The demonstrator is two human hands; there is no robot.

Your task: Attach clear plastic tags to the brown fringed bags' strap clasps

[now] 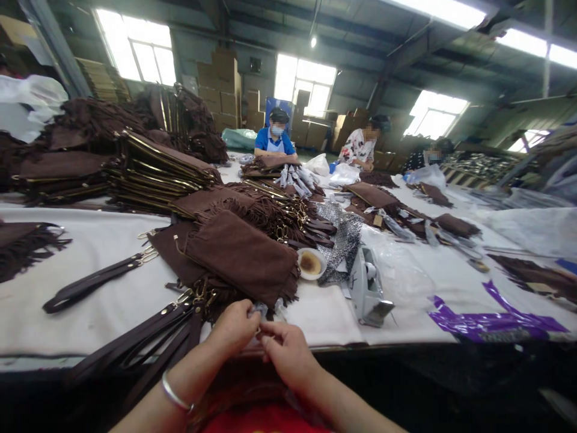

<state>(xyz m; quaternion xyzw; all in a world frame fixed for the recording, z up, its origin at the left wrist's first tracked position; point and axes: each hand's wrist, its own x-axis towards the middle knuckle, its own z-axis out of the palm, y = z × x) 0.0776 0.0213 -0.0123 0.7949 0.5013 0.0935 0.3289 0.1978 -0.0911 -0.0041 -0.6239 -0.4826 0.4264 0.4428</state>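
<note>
My left hand (pixel 235 328) and my right hand (pixel 289 353) meet at the table's front edge, fingers closed and pinching together. Whatever lies between the fingertips is too small to make out. Clear crinkled plastic (pixel 280 310) shows just beyond them. Right behind lies a brown fringed pouch (pixel 246 255), on top of other brown pouches. Dark wrist straps (pixel 153 328) with gold clasps hang over the edge left of my left hand. Another looped strap (pixel 94 279) lies flat on the white cloth, clipped to a pouch underneath.
Tall stacks of brown zippered pouches (pixel 157 174) fill the left and back. A small bowl (pixel 312 263), a grey tape dispenser (pixel 368 288) and purple plastic (pixel 491 316) lie to the right. Across the table sit a person in blue (pixel 274 141) and other workers.
</note>
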